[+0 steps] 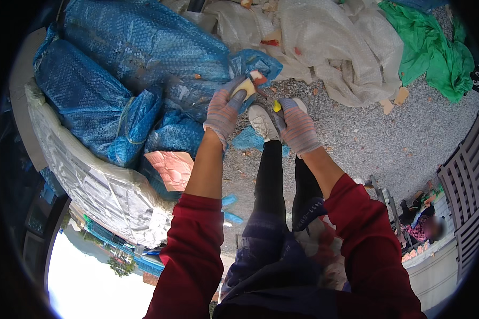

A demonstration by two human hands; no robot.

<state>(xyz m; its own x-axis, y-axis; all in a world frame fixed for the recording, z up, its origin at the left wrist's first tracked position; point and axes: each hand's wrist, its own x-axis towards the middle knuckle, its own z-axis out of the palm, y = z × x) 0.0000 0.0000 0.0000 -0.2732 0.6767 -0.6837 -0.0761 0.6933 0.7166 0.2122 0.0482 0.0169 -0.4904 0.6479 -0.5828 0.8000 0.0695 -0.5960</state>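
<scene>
Both my hands wear striped work gloves with grey fingers and are raised in front of my legs. My left hand [224, 109] is closed on a pale yellow piece [245, 89], its thumb lying along it. At the far end of that piece shows a red and white part [258, 77]; its kind I cannot make out. My right hand [297, 126] is closed round a small tool with a bright yellow end [277, 106]. A thin dark curved shape lies between the two hands, blurred. The rest of the tool is hidden by my fingers.
Blue bubble-wrap bundles [143, 42] lie at the left and far left, beside clear plastic sheeting [338, 42]. A green sheet [431, 48] lies at the far right. My shoe [262, 121] stands on gravel [356, 133]. A slatted crate [465, 186] and a person [423, 226] are at the right.
</scene>
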